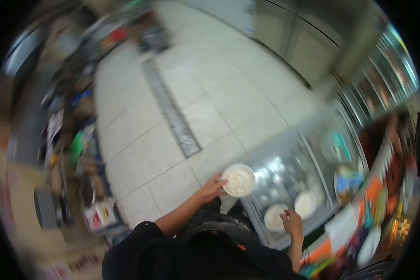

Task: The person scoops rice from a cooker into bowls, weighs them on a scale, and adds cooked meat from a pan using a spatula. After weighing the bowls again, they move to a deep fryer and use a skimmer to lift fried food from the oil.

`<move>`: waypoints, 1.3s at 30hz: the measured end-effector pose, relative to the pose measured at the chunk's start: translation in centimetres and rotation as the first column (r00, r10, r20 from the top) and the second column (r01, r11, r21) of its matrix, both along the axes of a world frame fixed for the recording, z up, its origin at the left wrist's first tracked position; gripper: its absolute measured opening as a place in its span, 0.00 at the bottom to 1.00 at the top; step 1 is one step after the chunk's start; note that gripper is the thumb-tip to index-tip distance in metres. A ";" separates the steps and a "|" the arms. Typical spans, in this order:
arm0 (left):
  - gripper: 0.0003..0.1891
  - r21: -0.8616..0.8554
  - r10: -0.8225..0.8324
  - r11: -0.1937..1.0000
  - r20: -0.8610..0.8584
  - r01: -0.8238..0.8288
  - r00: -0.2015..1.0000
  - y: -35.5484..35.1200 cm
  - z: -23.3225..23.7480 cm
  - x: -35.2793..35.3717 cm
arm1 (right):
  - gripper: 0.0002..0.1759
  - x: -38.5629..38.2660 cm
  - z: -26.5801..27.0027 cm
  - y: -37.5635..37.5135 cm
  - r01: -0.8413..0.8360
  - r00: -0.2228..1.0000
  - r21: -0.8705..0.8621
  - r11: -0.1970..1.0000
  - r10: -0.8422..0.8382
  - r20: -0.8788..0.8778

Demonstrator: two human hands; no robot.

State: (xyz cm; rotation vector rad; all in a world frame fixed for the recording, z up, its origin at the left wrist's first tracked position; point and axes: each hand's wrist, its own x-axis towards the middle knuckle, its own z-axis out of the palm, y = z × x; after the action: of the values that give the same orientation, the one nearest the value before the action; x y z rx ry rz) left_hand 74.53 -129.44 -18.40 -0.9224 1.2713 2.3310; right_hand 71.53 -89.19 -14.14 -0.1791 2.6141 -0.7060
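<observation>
My left hand [214,186] grips the rim of a round white bowl [239,180] filled with a pale, lumpy food, held out over the floor at the counter's left edge. The fingers of my right hand [291,222] are pinched together at the right rim of a second pale bowl [276,218]; what they hold, if anything, is too small to make out. Just right of that, a third white bowl [305,205] with pale contents stands on the glass-topped counter [284,175].
A floor drain grate [170,109] runs through the tiled floor. Cluttered shelves [81,144] line the left side. Steel cabinets [296,39] stand at the upper right. A container with a turquoise item [341,145] and colourful packets [347,183] lie on the counter's right part.
</observation>
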 end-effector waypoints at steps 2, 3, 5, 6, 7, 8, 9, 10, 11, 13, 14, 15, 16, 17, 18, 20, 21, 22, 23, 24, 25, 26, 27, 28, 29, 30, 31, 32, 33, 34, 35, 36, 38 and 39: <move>0.35 0.088 0.071 0.994 -0.037 -0.068 0.997 -3.0 -1.5 2.7 | 0.20 -3.9 2.0 -7.2 -0.109 0.990 -0.138 0.984 0.120 0.073; 0.33 0.114 0.084 0.991 -0.099 -0.073 0.991 -4.6 -2.0 4.0 | 0.22 -5.3 2.5 -11.3 -0.144 0.973 -0.251 0.957 0.184 0.143; 0.32 0.165 0.192 0.971 -0.089 -0.175 0.977 -7.5 0.5 6.4 | 0.25 -6.2 2.8 -19.2 -0.125 0.895 -0.469 0.874 0.304 0.327; 0.31 0.193 0.230 0.959 -0.092 -0.209 0.969 -8.7 1.8 7.3 | 0.27 -6.3 2.1 -23.1 -0.071 0.827 -0.569 0.819 0.368 0.426; 0.31 0.210 0.284 0.944 -0.118 -0.256 0.952 -10.3 2.3 8.5 | 0.29 -5.9 1.4 -27.0 0.009 0.743 -0.643 0.766 0.425 0.517; 0.31 0.231 0.327 0.929 -0.142 -0.290 0.934 -12.3 2.4 10.0 | 0.30 -5.5 0.7 -31.2 0.008 0.677 -0.645 0.764 0.470 0.566; 0.31 0.257 0.362 0.914 -0.164 -0.314 0.918 -14.7 2.3 11.7 | 0.32 -4.7 0.1 -35.4 0.012 0.611 -0.639 0.769 0.501 0.614; 0.32 0.247 0.396 0.904 -0.177 -0.349 0.901 -17.0 1.9 13.6 | 0.33 -3.8 0.4 -39.5 0.016 0.542 -0.629 0.777 0.522 0.659; 0.32 0.235 0.430 0.893 -0.195 -0.384 0.881 -19.7 1.3 15.2 | 0.33 -2.9 0.9 -43.5 -0.052 0.531 -0.664 0.746 0.583 0.615; 0.33 0.217 0.502 0.861 -0.211 -0.460 0.839 -24.7 1.0 17.6 | 0.33 -2.2 -0.6 -50.4 -0.069 0.471 -0.700 0.711 0.641 0.605; 0.33 0.250 0.526 0.844 -0.225 -0.474 0.820 -27.6 1.1 19.1 | 0.33 -1.5 -0.7 -53.7 -0.072 0.435 -0.708 0.703 0.661 0.612; 0.33 0.282 0.551 0.827 -0.237 -0.486 0.800 -30.5 1.2 20.8 | 0.33 -0.5 0.3 -57.6 -0.083 0.386 -0.711 0.698 0.681 0.623; 0.33 0.312 0.572 0.811 -0.250 -0.494 0.782 -33.1 1.5 22.3 | 0.32 0.2 0.5 -60.9 -0.131 0.359 -0.709 0.693 0.700 0.617; 0.33 0.280 0.542 0.831 -0.222 -0.480 0.810 -35.9 1.1 23.9 | 0.32 0.7 0.3 -64.4 -0.175 0.334 -0.710 0.682 0.719 0.609; 0.34 0.255 0.549 0.830 -0.218 -0.496 0.807 -38.4 2.2 25.1 | 0.32 1.1 -0.1 -67.5 -0.212 0.311 -0.710 0.671 0.735 0.602; 0.35 0.204 0.550 0.833 -0.199 -0.515 0.811 -42.6 4.9 26.9 | 0.31 1.7 -0.9 -73.0 -0.288 0.300 -0.721 0.631 0.774 0.558; 0.35 0.220 0.548 0.834 -0.210 -0.507 0.810 -44.9 5.2 27.8 | 0.31 2.5 0.2 -76.1 -0.299 0.296 -0.713 0.634 0.773 0.562; 0.35 0.236 0.543 0.835 -0.218 -0.496 0.811 -47.3 5.3 28.6 | 0.32 3.1 1.1 -78.8 -0.308 0.294 -0.706 0.638 0.770 0.567; 0.35 0.250 0.538 0.838 -0.227 -0.486 0.811 -49.7 5.3 29.3 | 0.31 3.3 1.6 -81.4 -0.272 0.292 -0.671 0.690 0.724 0.625; 0.36 0.285 0.569 0.815 -0.220 -0.505 0.793 -52.1 5.3 29.7 | 0.31 3.5 1.9 -84.2 -0.238 0.286 -0.633 0.737 0.676 0.679; 0.36 0.318 0.599 0.789 -0.213 -0.525 0.772 -54.4 5.2 29.9 | 0.31 3.5 1.8 -87.4 -0.206 0.277 -0.593 0.779 0.627 0.728; 0.37 0.347 0.630 0.763 -0.206 -0.546 0.749 -56.4 4.9 29.8 | 0.31 3.0 0.9 -90.0 -0.236 0.257 -0.598 0.766 0.642 0.722; 0.39 0.319 0.645 0.755 -0.206 -0.573 0.735 -58.7 4.2 29.6 | 0.31 2.5 -0.6 -93.1 -0.263 0.236 -0.602 0.754 0.656 0.717; 0.38 0.277 0.680 0.728 -0.185 -0.627 0.709 -60.8 3.3 29.2 | 0.30 2.4 -1.3 -96.3 -0.288 0.213 -0.606 0.741 0.667 0.714; 0.38 0.235 0.714 0.698 -0.163 -0.676 0.681 -62.8 2.2 28.7 | 0.31 2.4 -1.9 -99.8 -0.332 0.168 -0.628 0.704 0.699 0.695; 0.37 0.192 0.746 0.665 -0.143 -0.722 0.650 -65.2 1.5 28.1 | 0.31 2.8 -1.6 -103.6 -0.372 0.123 -0.649 0.664 0.728 0.674; 0.38 0.090 0.784 0.621 -0.091 -0.779 0.615 -67.7 1.2 27.4 | 0.32 2.9 -1.4 -107.1 -0.409 0.078 -0.667 0.623 0.752 0.654; 0.38 0.071 0.828 0.559 -0.106 -0.826 0.551 -70.1 0.1 26.9 | 0.32 2.8 -2.1 -110.5 -0.467 0.029 -0.705 0.534 0.806 0.591; 0.38 0.050 0.865 0.494 -0.128 -0.868 0.485 -73.4 -0.9 26.6 | 0.32 2.9 -3.4 -115.0 -0.518 -0.024 -0.739 0.432 0.855 0.517; 0.39 0.031 0.896 0.427 -0.147 -0.904 0.418 -76.1 -1.7 26.5 | 0.32 2.8 -4.7 -119.2 -0.558 -0.082 -0.762 0.329 0.891 0.446; 0.37 0.068 0.938 0.338 -0.113 -0.939 0.329 -78.9 -0.8 26.5 | 0.33 2.5 -5.7 -123.6 -0.588 -0.188 -0.786 0.190 0.913 0.361; 0.37 0.087 0.956 0.286 -0.087 -0.954 0.279 -81.7 0.7 26.6 | 0.33 2.6 -4.2 -127.3 -0.604 -0.221 -0.775 0.187 0.895 0.388; 0.36 0.123 0.985 0.174 -0.040 -0.977 0.170 -87.3 3.2 27.1 | 0.33 3.5 -0.9 -136.1 -0.638 -0.288 -0.751 0.169 0.853 0.436; 0.33 0.131 0.994 0.110 -0.016 -0.985 0.109 -89.7 2.9 27.7 | 0.32 3.6 -0.3 -140.2 -0.711 -0.290 -0.701 0.058 0.884 0.366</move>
State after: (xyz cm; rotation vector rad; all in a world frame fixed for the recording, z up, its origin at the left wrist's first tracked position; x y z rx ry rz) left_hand 102.21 -219.11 -15.50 -2.1875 0.3971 3.3630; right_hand 75.15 -229.44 -14.40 -1.3160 0.8759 -0.2859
